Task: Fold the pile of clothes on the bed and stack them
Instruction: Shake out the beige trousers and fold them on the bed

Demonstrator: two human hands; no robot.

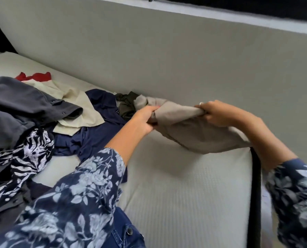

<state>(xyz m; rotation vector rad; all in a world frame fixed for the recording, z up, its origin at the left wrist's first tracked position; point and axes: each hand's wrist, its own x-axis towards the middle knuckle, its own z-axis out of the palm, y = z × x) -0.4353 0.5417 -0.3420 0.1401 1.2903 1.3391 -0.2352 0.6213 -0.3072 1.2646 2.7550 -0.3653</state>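
Observation:
A beige garment (193,133) hangs between my two hands above the far right part of the white mattress (185,194). My left hand (143,120) grips its bunched left end. My right hand (213,113) grips the other end, and the cloth sags down to the mattress edge. The pile of unfolded clothes lies at the left: a dark grey garment (20,108), a cream piece (77,111), a navy garment (99,133), a navy and white leaf-print piece (29,154), an olive item (126,104) by the wall and a red piece (36,76) at the back.
A grey wall (167,59) runs along the far side of the bed. A black bed frame bar (256,194) borders the mattress on the right. Bare mattress lies in front of the held garment.

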